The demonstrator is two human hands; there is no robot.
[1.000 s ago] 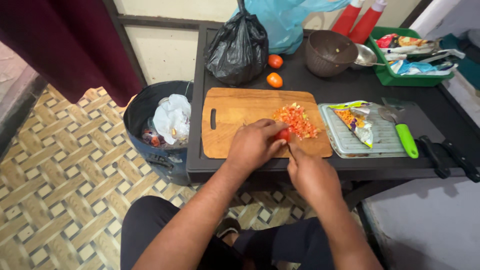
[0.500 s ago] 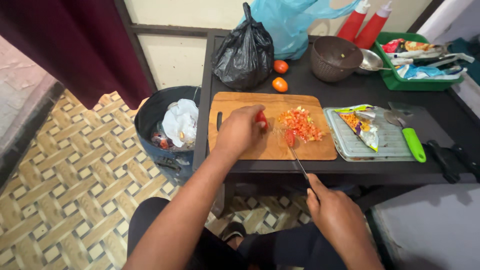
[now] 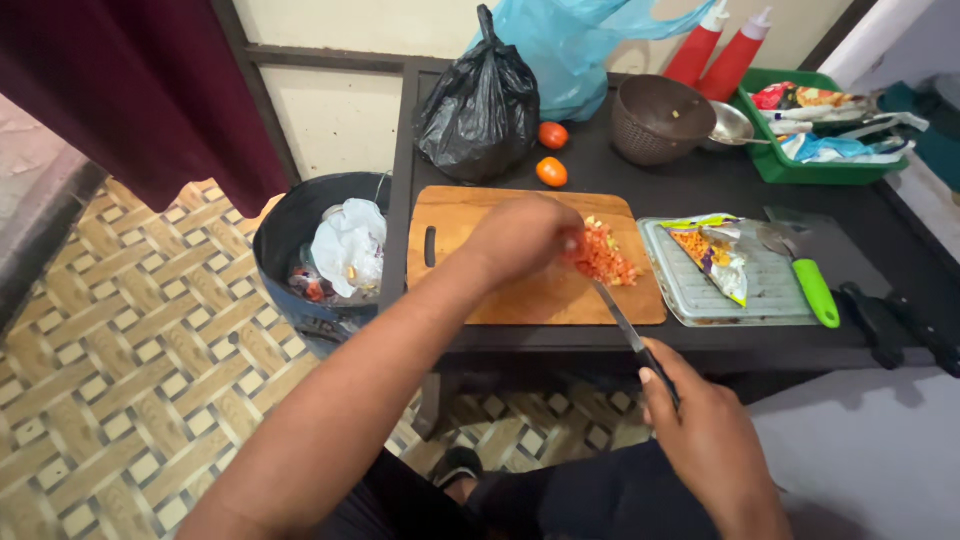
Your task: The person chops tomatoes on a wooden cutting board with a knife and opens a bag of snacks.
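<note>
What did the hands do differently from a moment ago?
The left hand moved from the board's left part to the chopped tomato pile and now touches it. The right hand, which a second ago was up at the pile, pulled back off the wooden cutting board, keeping hold of the knife. The board, two whole tomatoes and tray stayed put.
</note>
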